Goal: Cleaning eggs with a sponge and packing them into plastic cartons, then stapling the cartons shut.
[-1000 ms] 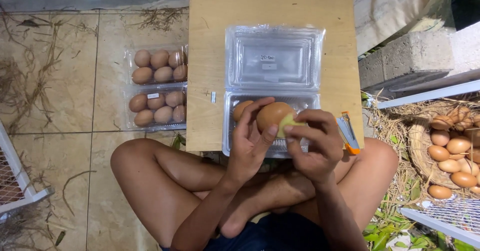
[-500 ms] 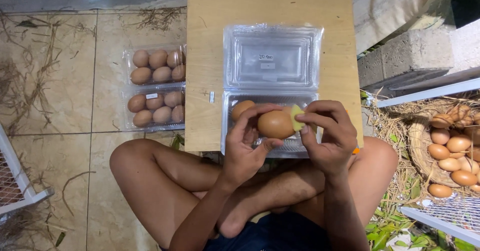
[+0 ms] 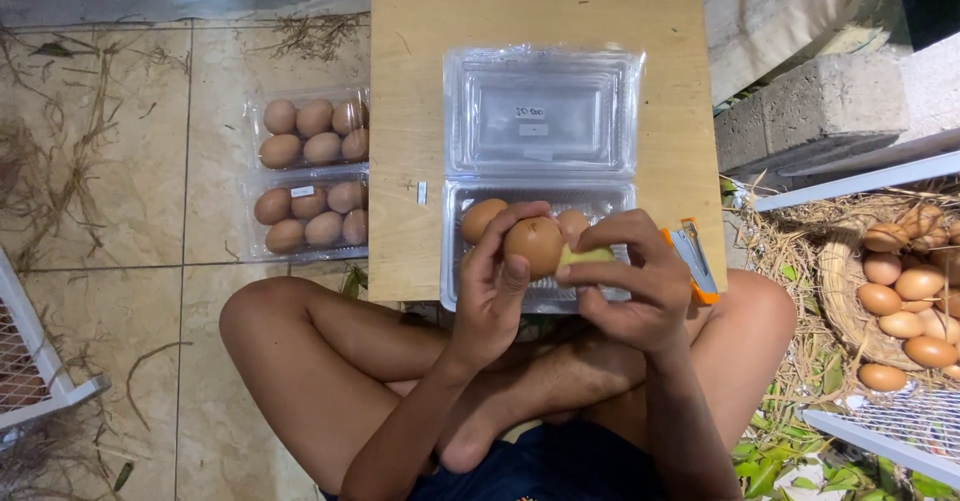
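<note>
Left hand (image 3: 492,291) grips brown egg (image 3: 533,244); right hand (image 3: 625,286) pinches yellow cloth (image 3: 583,256) against it, over open clear carton (image 3: 540,176) holding eggs.

We are seeing a matt, smooth brown egg (image 3: 533,245) over a glossy clear plastic tray (image 3: 541,111). The bench (image 3: 420,41) is showing bare, matt wood, and we are noticing worn floor tiles (image 3: 130,91).

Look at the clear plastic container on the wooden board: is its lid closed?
No, the clear container lies with its lid folded back flat on the wooden board, and brown eggs sit uncovered in its tray.
</note>
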